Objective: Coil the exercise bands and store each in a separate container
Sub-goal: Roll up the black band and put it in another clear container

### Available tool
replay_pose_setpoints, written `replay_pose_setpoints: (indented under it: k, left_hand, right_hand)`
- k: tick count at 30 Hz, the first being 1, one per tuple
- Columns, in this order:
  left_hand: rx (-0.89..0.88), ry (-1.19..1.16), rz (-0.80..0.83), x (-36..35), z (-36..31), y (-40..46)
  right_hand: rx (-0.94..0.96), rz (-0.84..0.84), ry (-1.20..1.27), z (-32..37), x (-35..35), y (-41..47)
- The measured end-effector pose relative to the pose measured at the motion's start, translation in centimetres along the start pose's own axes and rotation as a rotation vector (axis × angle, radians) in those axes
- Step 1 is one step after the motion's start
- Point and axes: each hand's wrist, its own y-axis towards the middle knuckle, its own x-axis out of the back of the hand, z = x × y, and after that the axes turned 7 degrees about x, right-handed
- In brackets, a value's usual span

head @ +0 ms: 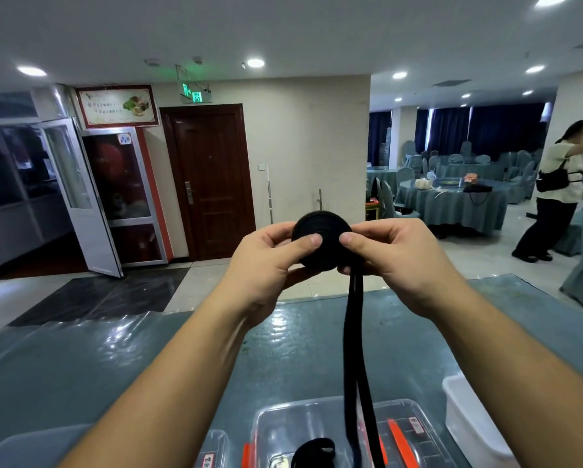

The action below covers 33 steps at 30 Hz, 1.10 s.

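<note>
Up above the counter point(121, 359), both hands pinch the black band coil point(321, 239): the left hand point(266, 265) with thumb on its face, the right hand point(401, 261) at its right edge. Two loose strands point(354, 349) hang from the coil toward a clear container point(398, 434) below, beside a white container point(469, 423).

A table point(148, 359) under a glossy teal cover carries a clear lidded box point(337, 430) at its near edge, a white tub point(469, 420) right of it, another clear box point(212, 447) left.
</note>
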Motion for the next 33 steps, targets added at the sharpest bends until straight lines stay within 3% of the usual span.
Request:
replay_pose_setpoints:
  k: [4,11,16,22,28,33]
  left_hand:
    - [0.029,0.182,0.04,0.5,-0.5,-0.1]
    - [0.008,0.007,-0.019,-0.5,0.1,-0.1]
    - [-0.005,0.208,0.04,0.1,-0.5,-0.3]
    - [-0.051,-0.041,-0.06,-0.9,0.0,-0.3]
    - [-0.012,0.213,-0.015,0.2,-1.0,-0.4]
    - [-0.055,-0.031,-0.076,-0.7,-0.3,-0.9]
  right_hand:
    - [-0.013,0.113,-0.133,0.3,0.7,-0.2]
    - [0.014,-0.02,0.093,0.1,0.1,-0.5]
    - [-0.023,0.026,0.028,0.4,0.2,-0.7]
    - [0.016,-0.156,0.231,0.0,-1.3,-0.4]
    - [-0.024,-0.117,0.192,0.1,-1.3,-0.8]
    - [-0.024,-0.187,0.284,-0.2,-2.2,-0.9]
